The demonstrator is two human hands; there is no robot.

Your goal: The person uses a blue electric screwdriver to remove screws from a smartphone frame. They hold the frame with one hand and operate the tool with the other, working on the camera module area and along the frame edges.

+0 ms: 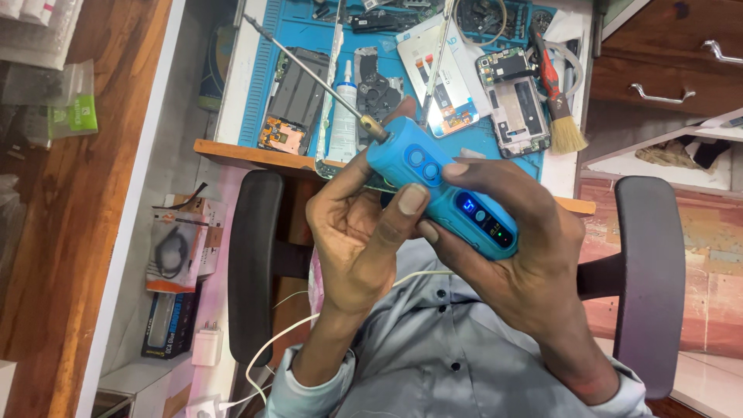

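Note:
Both my hands hold a blue handheld power tool above my lap. It has two round buttons, a small lit display and a brass collar. Its long thin metal shaft points up and left over the desk. My left hand cups the front of the body, with its thumb resting beside the buttons. My right hand wraps the rear end under the display, its index finger lying along the top.
A blue work mat on the desk carries opened phones, a phone back panel, a white glue tube, a brush and small parts. Black chair armrests flank me. Boxes, a white charger and a cable lie at left; wooden drawers stand at right.

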